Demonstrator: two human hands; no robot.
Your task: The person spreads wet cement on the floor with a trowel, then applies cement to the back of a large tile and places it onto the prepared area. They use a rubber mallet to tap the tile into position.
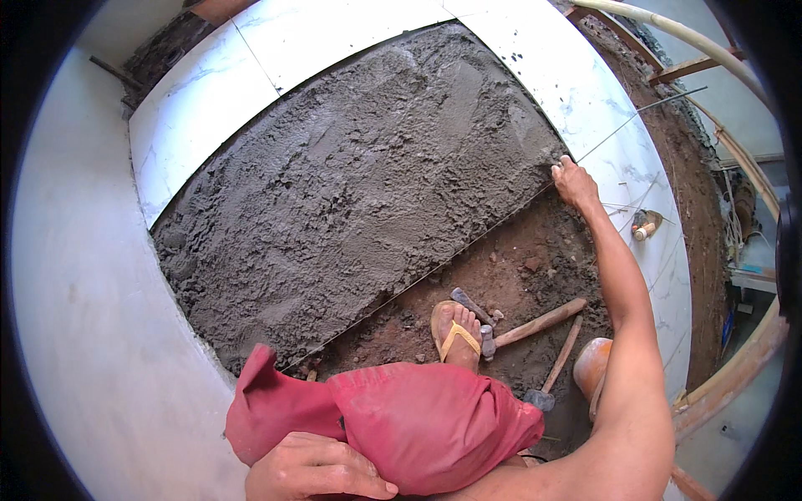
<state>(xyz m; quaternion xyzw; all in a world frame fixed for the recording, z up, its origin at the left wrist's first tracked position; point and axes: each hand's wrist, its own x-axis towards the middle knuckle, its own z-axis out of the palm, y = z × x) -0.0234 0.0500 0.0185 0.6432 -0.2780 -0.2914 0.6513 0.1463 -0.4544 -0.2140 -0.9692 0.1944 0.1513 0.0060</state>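
A wide grey mortar bed (359,184), rough and lumpy with a few smoother patches, is bordered by white marbled tiles (351,42) along its far edge and by more marbled tiles (576,83) along its right edge. On the left, the mortar bed is flanked by a pale wall (92,267). Its near edge is followed by a thin string (468,247), beyond whose near side bare brown soil (518,267) is exposed.

The right hand (575,182) is placed at the near right corner of the mortar bed, where the string is met by its bent fingers; whether the string is gripped or merely pressed cannot be told. A thin dark rod (673,98) is seen to the right of that corner.

The left hand (317,468) is rested on red cloth (426,417) over a leg, on the near side of the mortar bed; its fingers are loosely bent, and its palm is hidden, so whether anything is held cannot be told.

On the soil next to the mortar bed's near edge, a sandalled foot (459,334) is planted. Beside it, farther along that edge, a wooden-handled hammer (539,324) and a second hammer (561,359) are found.
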